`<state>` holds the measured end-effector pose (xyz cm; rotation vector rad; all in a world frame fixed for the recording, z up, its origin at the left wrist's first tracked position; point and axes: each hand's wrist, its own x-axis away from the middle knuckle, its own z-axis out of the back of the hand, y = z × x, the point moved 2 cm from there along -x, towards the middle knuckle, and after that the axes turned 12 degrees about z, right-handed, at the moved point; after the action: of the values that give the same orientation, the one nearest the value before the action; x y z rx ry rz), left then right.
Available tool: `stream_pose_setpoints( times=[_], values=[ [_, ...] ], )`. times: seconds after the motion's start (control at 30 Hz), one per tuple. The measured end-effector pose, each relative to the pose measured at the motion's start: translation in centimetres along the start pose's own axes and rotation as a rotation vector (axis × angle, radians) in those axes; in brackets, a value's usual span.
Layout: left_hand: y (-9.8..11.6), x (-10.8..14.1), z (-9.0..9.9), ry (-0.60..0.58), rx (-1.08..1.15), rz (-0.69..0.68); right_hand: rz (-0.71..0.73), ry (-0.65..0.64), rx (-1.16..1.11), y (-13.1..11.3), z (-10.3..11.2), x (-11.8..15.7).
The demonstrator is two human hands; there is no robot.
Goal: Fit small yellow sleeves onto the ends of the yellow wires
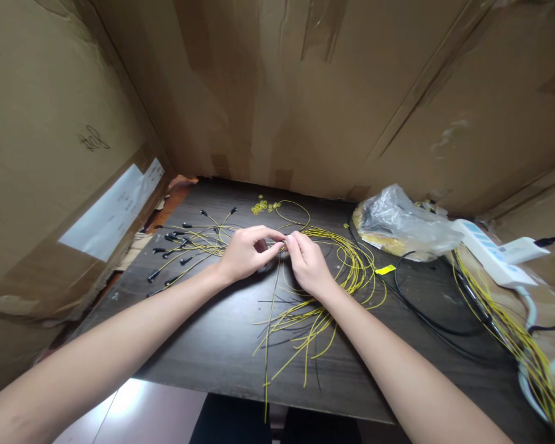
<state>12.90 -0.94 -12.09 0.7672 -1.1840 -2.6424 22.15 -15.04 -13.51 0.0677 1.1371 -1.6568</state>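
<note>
My left hand [250,251] and my right hand [306,262] meet over the middle of the dark table, fingertips pinched close together. Between them is a small dark piece, too small to name, from which a yellow wire [271,320] seems to hang down past the table's front edge. A coiled bundle of yellow wires [358,259] lies under and right of my right hand, its loose ends fanning toward me. Left of my left hand, several yellow wires end in black connectors [172,237]. Small yellow ring-like bits [259,207] lie behind my hands.
Cardboard walls [268,92] enclose the table [198,333] at the back and sides. On the right are a clear plastic bag [398,219], black cable [425,320], a white power strip [485,250] and more yellow wires [504,327]. A yellow tag [385,269] lies by the coil.
</note>
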Motion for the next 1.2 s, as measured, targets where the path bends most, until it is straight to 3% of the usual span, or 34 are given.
stream_pose_setpoints(
  times=[0.63, 1.2],
  values=[
    [-0.52, -0.27, -0.15, 0.027, 0.106, 0.175, -0.052, 0.124, -0.078, 0.18, 0.07, 0.22],
    [-0.69, -0.3, -0.08, 0.032, 0.037, -0.028, -0.057, 0.099, -0.048, 0.36, 0.11, 0.09]
  ],
)
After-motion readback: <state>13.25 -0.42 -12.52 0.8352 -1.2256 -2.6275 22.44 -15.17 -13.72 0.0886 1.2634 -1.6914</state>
